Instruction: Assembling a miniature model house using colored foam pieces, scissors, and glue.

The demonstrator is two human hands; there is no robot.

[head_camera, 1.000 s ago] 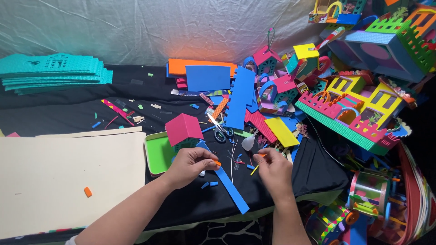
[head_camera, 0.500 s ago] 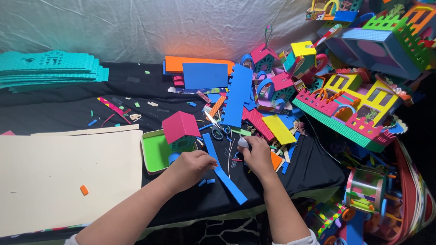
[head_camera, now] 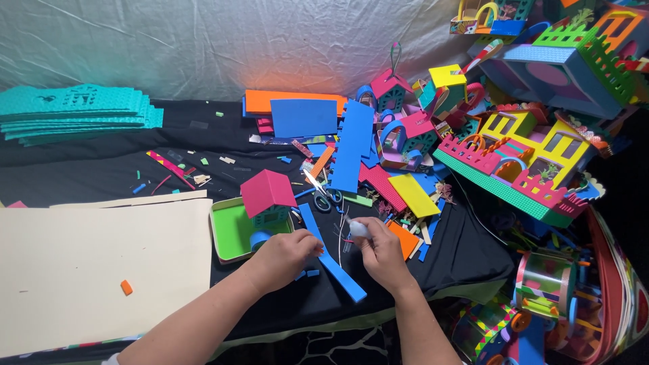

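Both grips closed: my right hand (head_camera: 384, 251) pinches a small white glue bottle (head_camera: 359, 229), my left hand (head_camera: 287, 254) presses the long blue foam strip (head_camera: 331, 253) on the desk (head_camera: 101, 176). Strip unattached; pink-roofed foam house (head_camera: 268, 203) half-built.

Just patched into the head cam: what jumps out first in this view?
A heap of bright foam model houses fills the right side of the black-covered table. At the front edge, the left hand rests on a long blue foam strip while the right hand holds a small white object. A stack of teal sheets lies far left.
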